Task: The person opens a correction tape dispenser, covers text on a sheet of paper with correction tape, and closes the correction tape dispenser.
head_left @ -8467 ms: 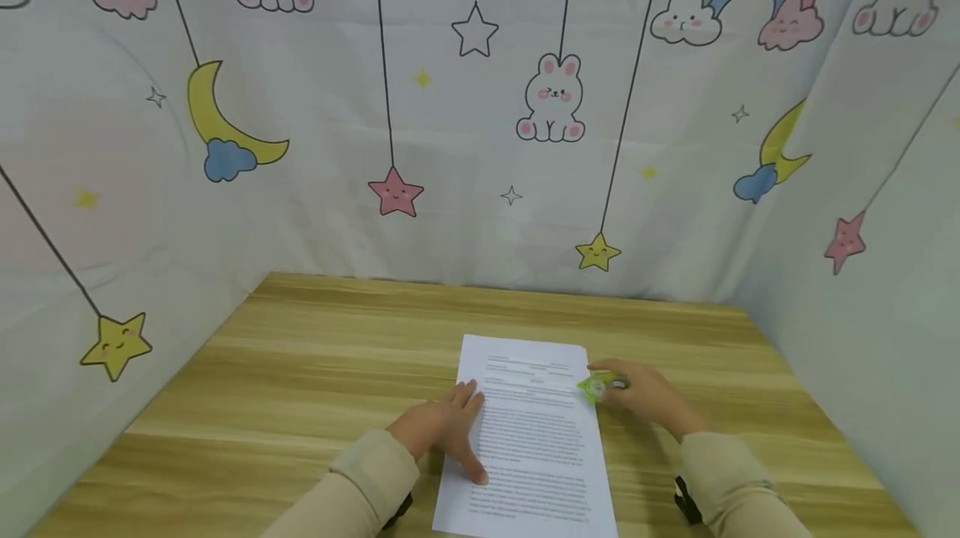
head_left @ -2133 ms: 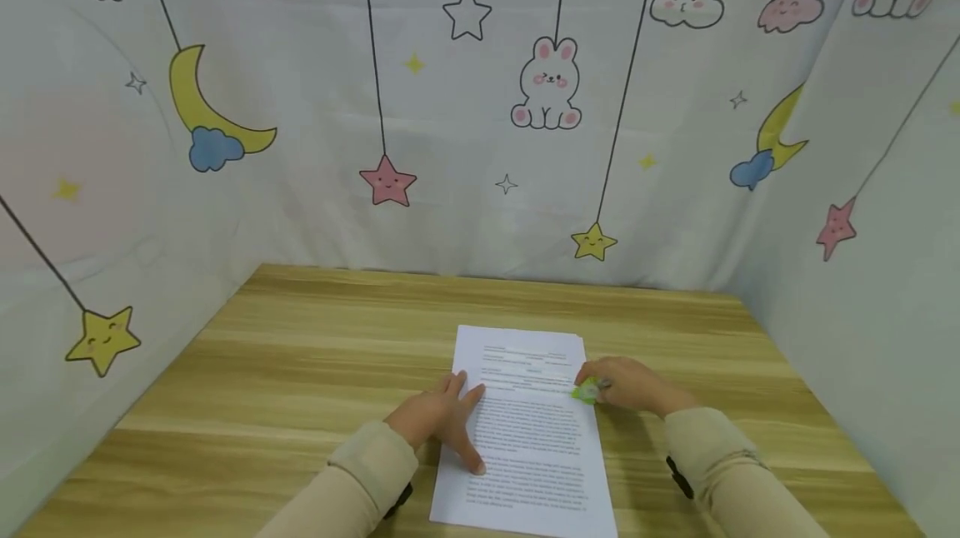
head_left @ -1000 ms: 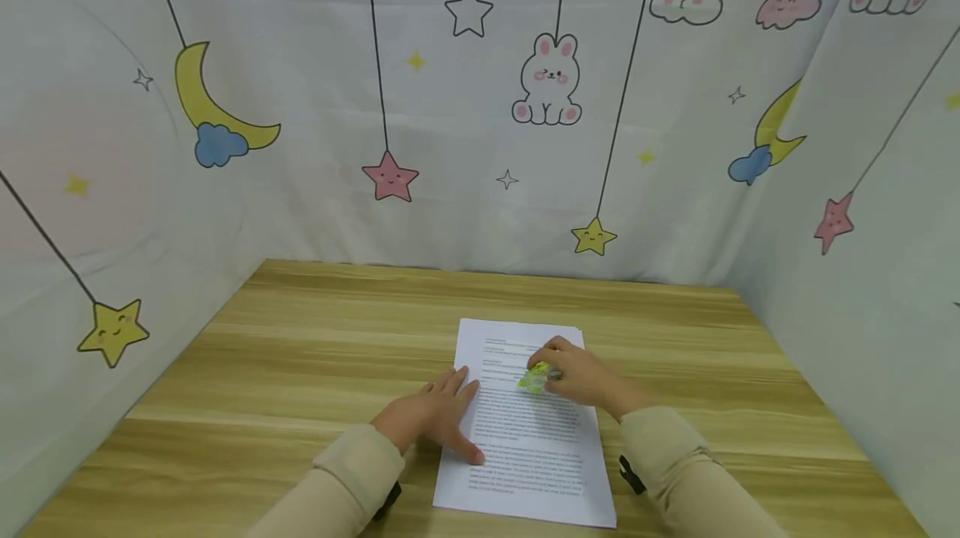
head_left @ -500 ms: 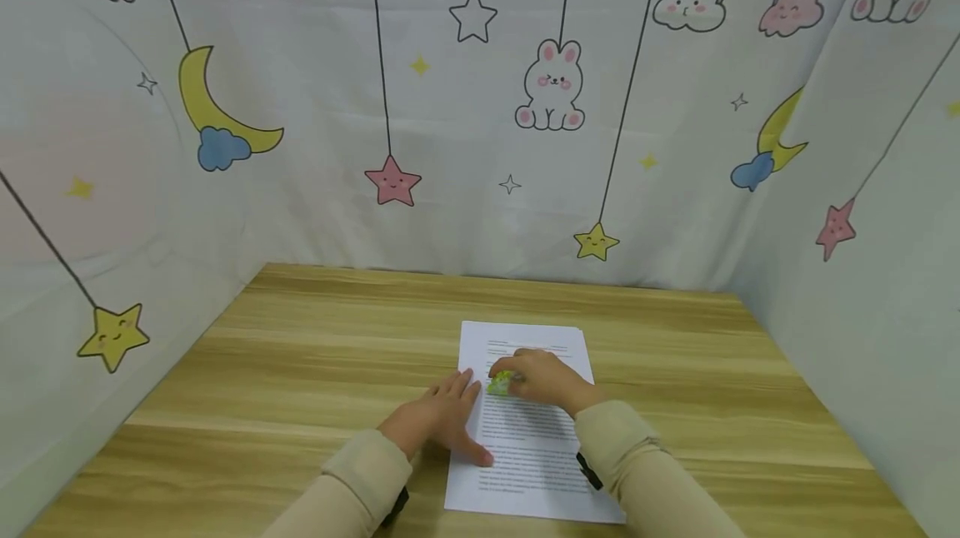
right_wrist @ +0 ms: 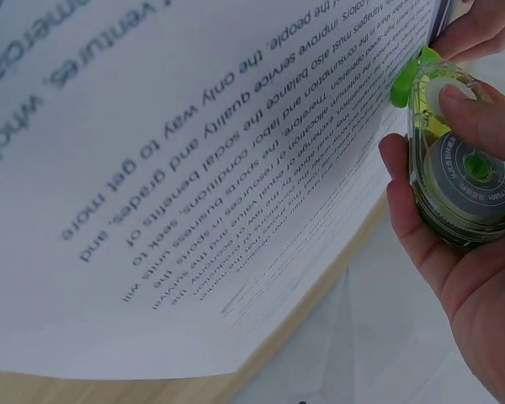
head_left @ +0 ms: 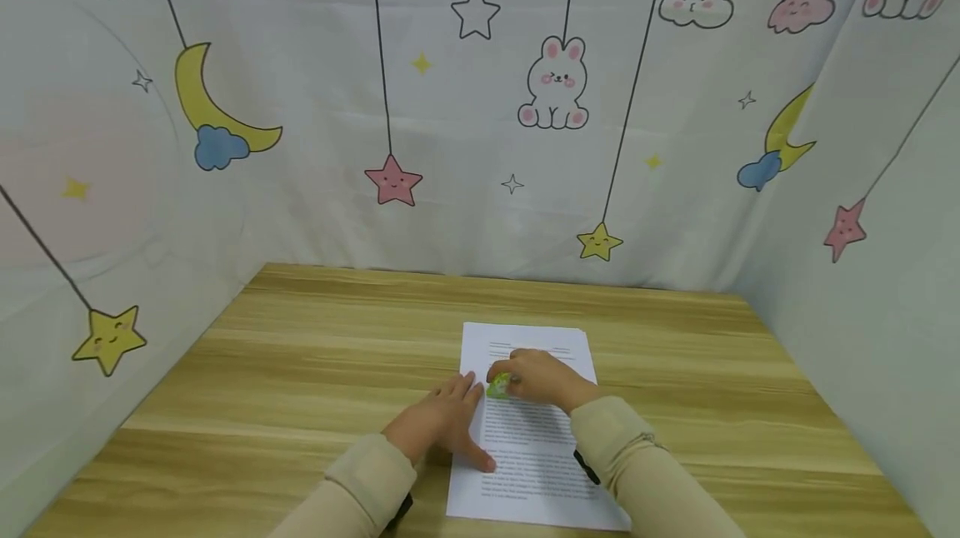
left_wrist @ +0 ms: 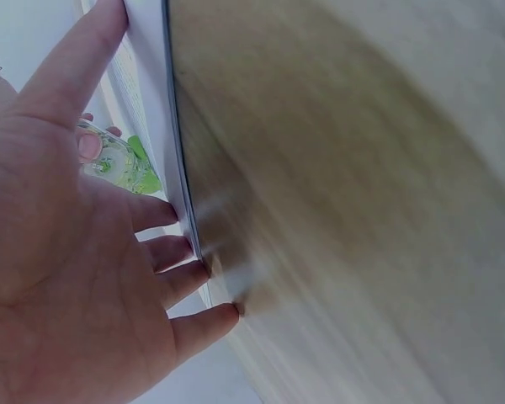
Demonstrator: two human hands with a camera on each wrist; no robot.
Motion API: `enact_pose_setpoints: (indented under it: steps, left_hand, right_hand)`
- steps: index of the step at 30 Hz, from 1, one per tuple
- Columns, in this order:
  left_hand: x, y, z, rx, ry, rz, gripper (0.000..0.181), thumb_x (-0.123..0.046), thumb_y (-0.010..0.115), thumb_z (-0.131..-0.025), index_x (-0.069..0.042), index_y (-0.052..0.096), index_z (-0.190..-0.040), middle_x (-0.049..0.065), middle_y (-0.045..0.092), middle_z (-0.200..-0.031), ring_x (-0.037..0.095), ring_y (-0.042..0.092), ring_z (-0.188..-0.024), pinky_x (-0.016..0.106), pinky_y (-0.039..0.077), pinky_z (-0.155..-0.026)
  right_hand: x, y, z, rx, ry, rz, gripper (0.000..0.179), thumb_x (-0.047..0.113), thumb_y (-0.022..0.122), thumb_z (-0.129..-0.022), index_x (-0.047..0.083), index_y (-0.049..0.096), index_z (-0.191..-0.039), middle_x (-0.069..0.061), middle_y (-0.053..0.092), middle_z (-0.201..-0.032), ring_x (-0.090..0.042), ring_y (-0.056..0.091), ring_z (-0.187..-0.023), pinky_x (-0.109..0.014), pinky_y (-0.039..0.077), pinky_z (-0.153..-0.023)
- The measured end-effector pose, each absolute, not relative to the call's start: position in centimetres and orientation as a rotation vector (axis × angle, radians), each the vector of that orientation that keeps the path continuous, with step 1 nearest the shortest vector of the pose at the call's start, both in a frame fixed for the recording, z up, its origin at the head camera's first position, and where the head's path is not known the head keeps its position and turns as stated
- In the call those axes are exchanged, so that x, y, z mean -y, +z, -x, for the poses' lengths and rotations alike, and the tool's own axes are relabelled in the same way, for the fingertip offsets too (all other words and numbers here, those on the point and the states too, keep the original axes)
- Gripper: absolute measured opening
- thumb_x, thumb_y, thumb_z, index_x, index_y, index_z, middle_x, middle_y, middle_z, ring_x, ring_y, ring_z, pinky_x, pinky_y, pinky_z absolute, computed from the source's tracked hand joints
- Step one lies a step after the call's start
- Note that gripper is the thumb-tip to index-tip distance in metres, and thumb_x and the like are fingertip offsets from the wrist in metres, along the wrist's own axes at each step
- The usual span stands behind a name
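A stack of white printed paper (head_left: pixel 536 471) lies on the table. On its left edge rests my left hand (head_left: pixel 441 421), fingers spread and thumb on the page; the left wrist view shows the fingertips of that hand (left_wrist: pixel 76 261) along the sheet's edge. My right hand (head_left: pixel 542 376) holds a green, clear-cased correction tape (head_left: pixel 498 386) over the upper text, near the left fingers. In the right wrist view the thumb and fingers of that hand (right_wrist: pixel 497 303) grip the correction tape (right_wrist: pixel 470 181), its round spool visible and its green tip end at the page.
The wood-grain table (head_left: pixel 315 355) extends around the paper. Behind it and at both sides hangs a white cloth (head_left: pixel 465 230) printed with stars, moons and rabbits.
My right hand has carried the correction tape leftward from the page's right edge to the left of the text. Over the last half second it has barely moved. The left hand stays put.
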State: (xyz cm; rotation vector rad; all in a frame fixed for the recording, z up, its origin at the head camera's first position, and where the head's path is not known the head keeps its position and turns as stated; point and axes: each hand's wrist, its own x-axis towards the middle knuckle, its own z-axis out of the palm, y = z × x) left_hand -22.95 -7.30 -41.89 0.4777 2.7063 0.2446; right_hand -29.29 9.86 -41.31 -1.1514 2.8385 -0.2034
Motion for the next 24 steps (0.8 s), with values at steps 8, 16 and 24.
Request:
enact_pose_setpoints:
  steps: [8, 16, 24]
  left_hand:
    - [6.8, -42.1, 23.2, -2.717, 0.183, -0.449, 0.112, -0.064, 0.073, -0.06, -0.005, 0.026, -0.143, 0.014, 0.019, -0.153, 0.03, 0.017, -0.141, 0.05, 0.024, -0.111]
    - [6.6, -42.2, 23.5, -2.708, 0.134, -0.423, 0.112, -0.065, 0.072, -0.06, -0.008, 0.026, -0.144, 0.012, 0.018, -0.153, 0.028, 0.017, -0.141, 0.049, 0.025, -0.11]
    - [6.7, -41.5, 23.1, -2.7, 0.131, -0.403, 0.112, -0.064, 0.073, -0.061, -0.007, 0.026, -0.144, 0.011, 0.019, -0.153, 0.027, 0.018, -0.141, 0.047, 0.026, -0.111]
  right_hand:
    - [-9.9, -41.1, 29.2, -2.814, -0.083, 1.255, 0.028, 0.007, 0.063, -0.083, 0.025, 0.064, -0.104, -0.001, 0.063, -0.093, -0.018, 0.061, -0.088, -0.033, 0.05, -0.079]
    - [-10.0, -41.1, 29.2, -2.81, -0.082, 1.227, 0.027, 0.008, 0.063, -0.083, 0.024, 0.064, -0.105, -0.001, 0.064, -0.096, -0.018, 0.061, -0.089, -0.035, 0.05, -0.082]
    - [-10.7, -40.7, 29.0, -2.805, -0.108, 1.241, 0.026, 0.005, 0.062, -0.083, 0.021, 0.065, -0.103, -0.003, 0.063, -0.091, -0.018, 0.06, -0.083, -0.034, 0.05, -0.075]
